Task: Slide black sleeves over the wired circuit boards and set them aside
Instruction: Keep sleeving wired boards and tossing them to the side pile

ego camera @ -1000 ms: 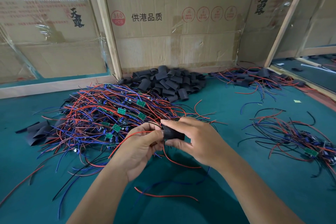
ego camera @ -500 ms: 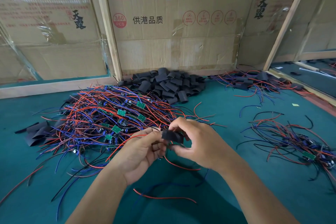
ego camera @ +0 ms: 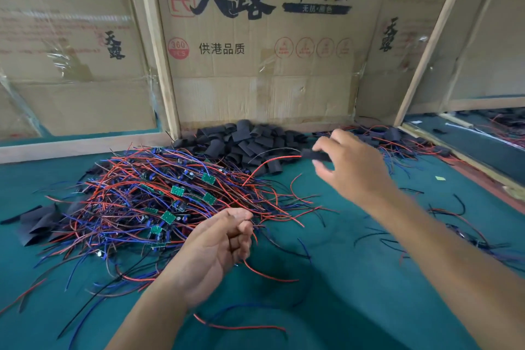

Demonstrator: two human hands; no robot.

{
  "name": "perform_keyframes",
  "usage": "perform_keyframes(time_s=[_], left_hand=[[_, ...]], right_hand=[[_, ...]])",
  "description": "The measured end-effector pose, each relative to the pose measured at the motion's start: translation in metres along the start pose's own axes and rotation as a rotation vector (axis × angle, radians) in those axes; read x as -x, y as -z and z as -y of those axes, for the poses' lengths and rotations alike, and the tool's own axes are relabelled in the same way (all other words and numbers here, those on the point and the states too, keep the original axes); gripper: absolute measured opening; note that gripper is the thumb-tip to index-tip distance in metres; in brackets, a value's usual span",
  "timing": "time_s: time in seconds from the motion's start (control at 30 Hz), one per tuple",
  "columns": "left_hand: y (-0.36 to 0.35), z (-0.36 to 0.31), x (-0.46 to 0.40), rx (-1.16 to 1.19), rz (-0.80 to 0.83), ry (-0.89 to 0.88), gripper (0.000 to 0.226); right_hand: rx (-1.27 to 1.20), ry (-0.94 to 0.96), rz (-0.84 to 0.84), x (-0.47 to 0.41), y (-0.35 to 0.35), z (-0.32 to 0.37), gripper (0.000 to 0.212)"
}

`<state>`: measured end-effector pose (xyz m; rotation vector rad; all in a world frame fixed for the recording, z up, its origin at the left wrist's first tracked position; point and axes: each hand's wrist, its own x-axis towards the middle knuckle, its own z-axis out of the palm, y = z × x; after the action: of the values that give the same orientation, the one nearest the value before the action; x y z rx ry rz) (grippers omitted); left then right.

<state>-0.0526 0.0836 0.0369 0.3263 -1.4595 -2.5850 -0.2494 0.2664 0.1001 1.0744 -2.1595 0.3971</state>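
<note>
Reaching out over the green counter (ego camera: 355,278), your right hand (ego camera: 350,168) pinched a sleeved board (ego camera: 314,155) between thumb and fingers, its red and black leads trailing left, above the near edge of the loose black sleeves (ego camera: 244,142). Your left hand (ego camera: 218,247) hung lower, palm up, fingers loosely curled and holding nothing, beside the tangled heap of wired circuit boards (ego camera: 159,202). A finished pile (ego camera: 397,142) lay just beyond the right hand. Taped cardboard panels (ego camera: 255,88) in wooden frames walled the counter's back.
</note>
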Motion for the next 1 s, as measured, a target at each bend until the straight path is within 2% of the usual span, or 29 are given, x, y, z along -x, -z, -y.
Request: perform_keyframes(time_s=[0.17,0.27,0.33,0.43,0.47,0.57,0.77,1.0], left_hand=[[0.001,-0.002,0.004,-0.011,0.032,-0.036,0.022],[-0.001,-0.008,0.008,0.048,0.018,-0.075,0.024],[-0.002,-0.01,0.008,0.064,-0.008,-0.076,0.024],[-0.002,-0.01,0.008,0.036,-0.04,-0.067,0.022],[-0.002,-0.01,0.008,0.02,-0.05,-0.069,0.021],[-0.003,-0.01,0.008,-0.007,-0.053,-0.072,0.017],[-0.006,-0.01,0.01,-0.007,-0.045,-0.068,0.025],[-0.003,-0.005,0.008,-0.034,-0.064,-0.1,0.025]], right_hand=[[0.368,-0.051,0.115,-0.05,-0.011,-0.079,0.019],[0.513,-0.274,0.158,-0.074,-0.017,-0.117,0.03],[0.446,-0.453,0.233,-0.079,-0.031,-0.119,0.037],[0.118,-0.452,0.488,-0.075,-0.067,-0.083,0.016],[0.005,-0.446,0.524,-0.073,-0.08,-0.068,0.014],[-0.196,-0.504,0.525,-0.067,-0.117,-0.027,0.032],[-0.151,-0.616,0.537,-0.055,-0.164,0.023,0.041],[-0.125,-0.629,0.485,-0.056,-0.146,0.032,0.022]])
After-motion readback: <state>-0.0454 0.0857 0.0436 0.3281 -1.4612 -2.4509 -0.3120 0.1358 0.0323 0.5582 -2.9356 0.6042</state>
